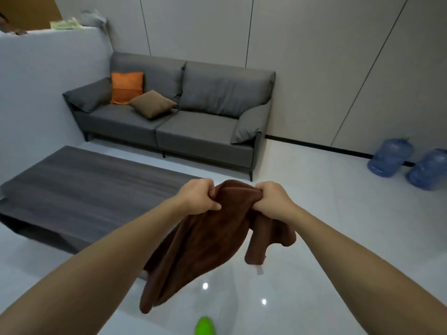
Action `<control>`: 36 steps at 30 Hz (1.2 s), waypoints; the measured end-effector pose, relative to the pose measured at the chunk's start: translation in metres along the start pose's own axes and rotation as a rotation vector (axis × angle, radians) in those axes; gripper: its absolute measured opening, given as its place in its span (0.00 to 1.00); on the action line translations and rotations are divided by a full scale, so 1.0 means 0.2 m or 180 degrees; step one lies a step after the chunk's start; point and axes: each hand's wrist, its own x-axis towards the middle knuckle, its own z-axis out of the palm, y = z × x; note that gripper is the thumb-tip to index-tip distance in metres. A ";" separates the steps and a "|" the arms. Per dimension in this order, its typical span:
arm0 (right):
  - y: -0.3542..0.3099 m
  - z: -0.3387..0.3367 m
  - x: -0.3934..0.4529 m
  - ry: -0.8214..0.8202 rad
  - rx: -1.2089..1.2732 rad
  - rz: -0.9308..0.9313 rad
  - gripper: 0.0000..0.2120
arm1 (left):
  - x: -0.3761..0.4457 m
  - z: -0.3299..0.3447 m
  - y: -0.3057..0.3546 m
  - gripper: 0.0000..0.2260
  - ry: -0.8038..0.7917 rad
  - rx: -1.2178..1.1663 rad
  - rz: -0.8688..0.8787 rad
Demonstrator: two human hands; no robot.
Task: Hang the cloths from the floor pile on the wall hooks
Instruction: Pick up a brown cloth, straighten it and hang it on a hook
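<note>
Cloth: brown soft terry cloth (208,240), limp and light, sags mid-frame.
Grip: your left hand (202,195) and right hand (271,197) both clutch its bunched top edge.
Hold: pinch one corner to hook it.

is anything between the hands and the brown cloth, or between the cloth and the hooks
Nothing is between them: the left hand and right hand both grip the brown cloth directly. No wall hooks show in this view, so the way to them cannot be judged.

Both forearms bare to the frame edge — no sleeves visible. Left hand (202,197) and right hand (272,197) ungloved — no rings, watch or bands seen.
</note>
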 end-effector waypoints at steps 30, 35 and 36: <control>-0.59 -0.10 1.85 -0.0509 0.1679 -0.0967 0.09 | 1.39 -0.58 -0.37 0.14 0.0386 -0.2737 -0.0363; -0.47 -0.07 2.26 -0.2225 0.2342 -0.0715 0.31 | 1.52 -0.75 -0.42 0.20 0.0871 -0.3445 -0.0492; -0.45 -0.06 2.32 -0.2631 0.2157 -0.0726 0.33 | 1.54 -0.79 -0.41 0.19 0.1011 -0.3511 -0.0535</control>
